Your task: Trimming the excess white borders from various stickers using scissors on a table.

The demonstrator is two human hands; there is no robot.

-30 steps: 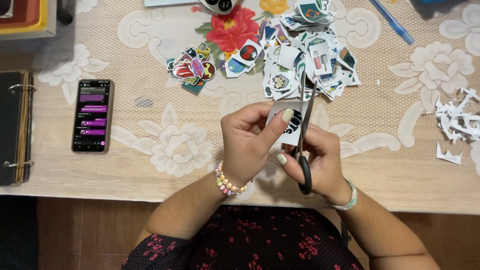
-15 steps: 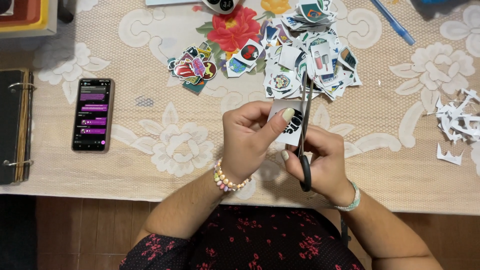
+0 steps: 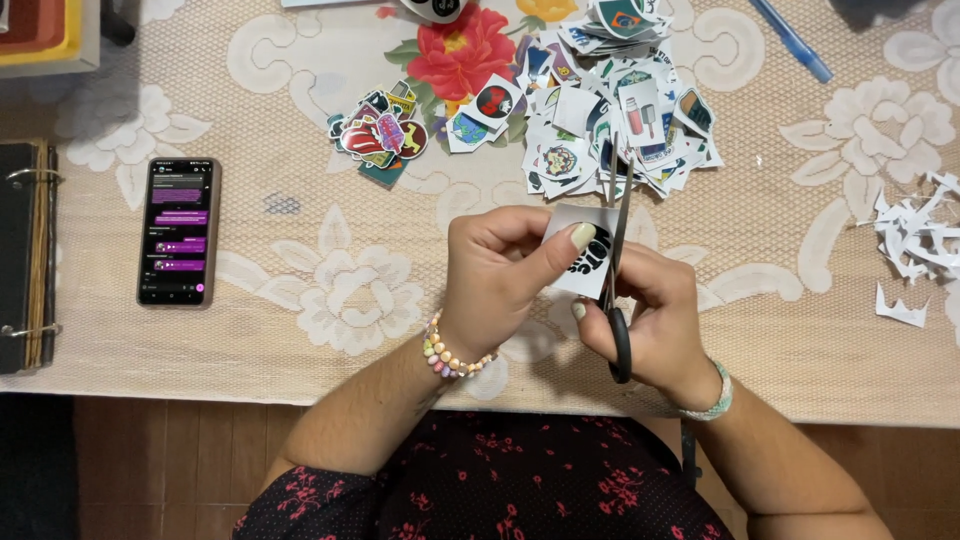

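Sticker pinched in left hand; right hand grips scissors, blades fwd.

Left hand is pinching a sticker sheet; right hand is working scissors along it. Sticker pile is lying just beyond the scissors; phone is sitting well left of them.

Both my forearms come in from the bottom edge and angle toward each other, so my hands meet in the middle. My left hand is curled, knuckles up, thumb stretched out to the right and pinching against my fingers. There's a bead bracelet on that wrist. My right hand sits just beside it, touching, fingers curled in a closed grip, wrist bent a bit with a pale band around it.
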